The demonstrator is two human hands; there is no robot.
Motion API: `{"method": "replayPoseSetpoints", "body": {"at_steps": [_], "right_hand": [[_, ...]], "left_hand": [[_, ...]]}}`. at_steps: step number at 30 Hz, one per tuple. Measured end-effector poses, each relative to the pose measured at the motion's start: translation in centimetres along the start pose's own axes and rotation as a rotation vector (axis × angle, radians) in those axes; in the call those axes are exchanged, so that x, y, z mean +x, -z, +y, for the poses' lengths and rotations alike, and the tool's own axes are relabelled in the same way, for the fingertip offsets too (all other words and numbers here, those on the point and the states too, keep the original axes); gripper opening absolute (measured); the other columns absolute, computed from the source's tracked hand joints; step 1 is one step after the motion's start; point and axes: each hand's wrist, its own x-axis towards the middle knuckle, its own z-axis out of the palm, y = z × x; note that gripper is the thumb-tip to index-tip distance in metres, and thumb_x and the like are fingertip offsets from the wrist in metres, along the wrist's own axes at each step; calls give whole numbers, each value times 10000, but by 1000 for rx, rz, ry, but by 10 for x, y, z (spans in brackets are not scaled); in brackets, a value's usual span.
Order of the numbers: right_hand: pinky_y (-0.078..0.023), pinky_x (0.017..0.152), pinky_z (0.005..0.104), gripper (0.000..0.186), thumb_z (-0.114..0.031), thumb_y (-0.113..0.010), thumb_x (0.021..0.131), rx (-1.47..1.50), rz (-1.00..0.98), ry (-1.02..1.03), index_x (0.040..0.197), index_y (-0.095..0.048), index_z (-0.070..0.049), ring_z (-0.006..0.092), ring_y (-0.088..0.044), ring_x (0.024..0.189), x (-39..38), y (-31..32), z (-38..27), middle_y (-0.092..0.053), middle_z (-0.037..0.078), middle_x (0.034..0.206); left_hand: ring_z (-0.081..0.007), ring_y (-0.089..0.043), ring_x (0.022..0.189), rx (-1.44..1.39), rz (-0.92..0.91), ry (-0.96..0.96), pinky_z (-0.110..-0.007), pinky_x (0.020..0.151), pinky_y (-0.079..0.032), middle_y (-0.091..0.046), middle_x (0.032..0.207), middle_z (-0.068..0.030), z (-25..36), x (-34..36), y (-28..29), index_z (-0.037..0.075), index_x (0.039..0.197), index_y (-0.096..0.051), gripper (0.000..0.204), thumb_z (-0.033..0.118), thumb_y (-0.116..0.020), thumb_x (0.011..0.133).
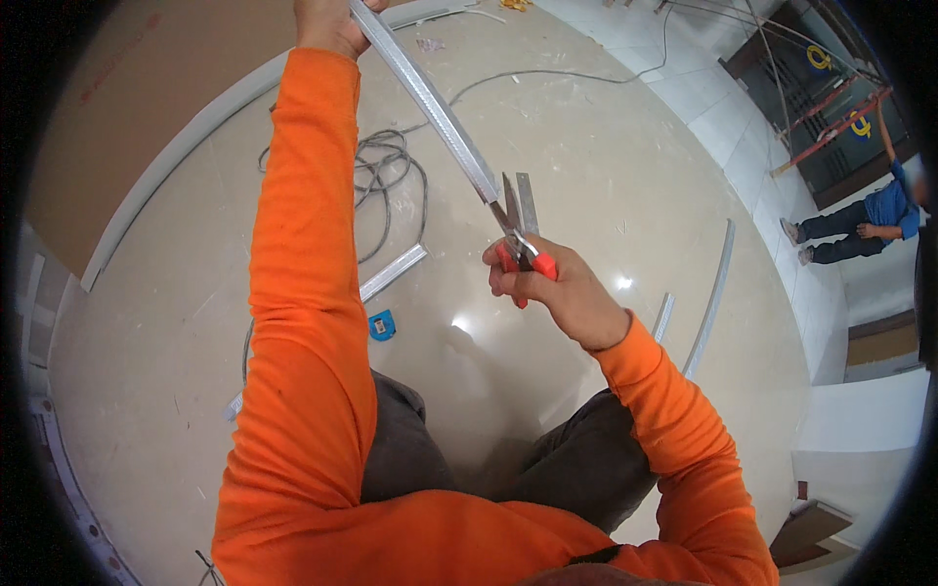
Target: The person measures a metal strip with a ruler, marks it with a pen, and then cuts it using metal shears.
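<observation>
My left hand (330,23), at the top edge, is closed around the upper part of a long silvery metal channel (430,105). The channel slants down to the right, its lower end meeting the blades of red-handled tin snips (543,265). Those snips are gripped in my right hand (576,298), their jaws parted at the channel's end. Whether the blades bite into the metal, I cannot tell. Right beside the blades shows a short flat metal strip (527,200); whether it joins the channel is unclear.
On the shiny floor lie a coiled grey cable (386,181), a blue tape measure (382,325), a cut channel piece (393,273) and a long strip (708,303). A brown board (127,117) is at upper left. A person in blue (865,215) stands by scaffolding (831,132) at right.
</observation>
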Motion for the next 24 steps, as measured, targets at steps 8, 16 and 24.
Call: {"method": "replayPoseSetpoints", "body": {"at_steps": [8, 16, 24], "right_hand": [[-465, 832, 288, 263, -162, -607, 898, 36, 14, 48, 1112, -617, -9, 145, -568, 866, 2, -1, 0, -620, 38, 901], [-460, 720, 259, 247, -152, -583, 906, 6, 62, 138, 1106, -605, -9, 111, -545, 763, 4, -3, 1, -607, 17, 842], [-456, 679, 256, 242, -151, -593, 898, 127, -22, 36, 1097, -608, -14, 112, -546, 739, 1, -1, -4, -595, 22, 828]], "left_hand": [[-88, -327, 454, 96, 25, -39, -243, 375, -305, -356, 664, 23, -10, -11, -13, 73, 1067, -499, 509, 573, -445, 993], [-98, -322, 433, 57, 70, 36, -256, 374, -307, -350, 633, 24, -11, -10, -12, 106, 961, -489, 461, 566, -465, 991], [-98, -300, 420, 43, 36, 49, -251, 364, -297, -313, 591, 40, -16, -4, -7, 136, 902, -458, 441, 569, -460, 991]]}}
